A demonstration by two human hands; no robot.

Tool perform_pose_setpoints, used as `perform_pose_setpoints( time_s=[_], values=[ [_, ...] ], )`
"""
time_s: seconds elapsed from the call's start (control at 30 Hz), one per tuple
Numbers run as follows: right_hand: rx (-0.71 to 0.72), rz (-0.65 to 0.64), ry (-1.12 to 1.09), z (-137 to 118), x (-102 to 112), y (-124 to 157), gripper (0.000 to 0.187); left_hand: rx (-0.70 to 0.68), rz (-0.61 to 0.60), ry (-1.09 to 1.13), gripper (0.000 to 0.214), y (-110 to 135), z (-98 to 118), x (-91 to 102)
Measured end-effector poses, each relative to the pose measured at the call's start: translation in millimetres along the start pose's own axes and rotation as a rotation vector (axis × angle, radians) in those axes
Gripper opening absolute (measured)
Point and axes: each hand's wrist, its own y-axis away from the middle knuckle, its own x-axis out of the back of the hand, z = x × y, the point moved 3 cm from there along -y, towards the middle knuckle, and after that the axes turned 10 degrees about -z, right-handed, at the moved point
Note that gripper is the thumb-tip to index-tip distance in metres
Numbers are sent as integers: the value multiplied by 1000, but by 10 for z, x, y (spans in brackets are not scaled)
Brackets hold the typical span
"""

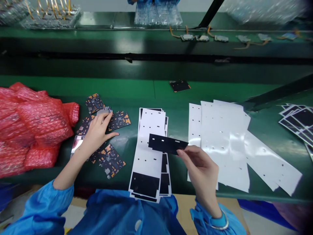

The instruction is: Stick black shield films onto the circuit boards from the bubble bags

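Between the thumb and fingers of my right hand [201,169] is a thin black adhesive sheet [168,144] with small cut-out slots. It is held above a stack of white backing sheets [153,130], whose front end carries black stickers [144,183]. On the left, my left hand [99,130] reaches over a loose pile of dark circuit boards [111,161] with orange patches. Its fingers are stretched out and the thumb is apart, the fingertips at a board with a grey part. The palm hides some of the boards beneath.
Red bubble wrap [41,127] lies at far left. White sheets [223,140] spread on the right, with black-and-white sheets [299,120] beyond. A single board [179,85] lies farther back. A raised shelf [107,21] bears clear trays [158,13] and small parts [202,38].
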Motion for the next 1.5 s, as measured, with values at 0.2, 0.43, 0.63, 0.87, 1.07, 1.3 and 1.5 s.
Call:
perform_pose_setpoints(
  time_s=[0.2, 0.43, 0.63, 0.87, 1.07, 1.3, 1.5],
  values=[
    [-29, -54, -168, -136, -58, -94, 19, 4, 8, 202, 74, 152, -43, -22],
    [29, -96, -168, -329, -162, -95, 17, 16, 59, 238, 69, 171, 35, 37],
    [104, -182, -286, -513, -219, -79, 11, -262, 290, 322, 79, 535, 684, 465],
    [239, -294, -301, -838, -354, -50, 8, -371, 315, 532, 103, 704, 1016, 623],
    [227, -323, -248, -803, -222, 22, 16, -331, 215, 716, 105, 750, 958, 585],
    [177, -388, -358, -806, -194, 44, 17, -535, 262, 747, 113, 681, 1005, 597],
    [182, -374, -327, -778, -142, 38, 18, -520, 217, 732, 113, 684, 1030, 602]
  ],
)
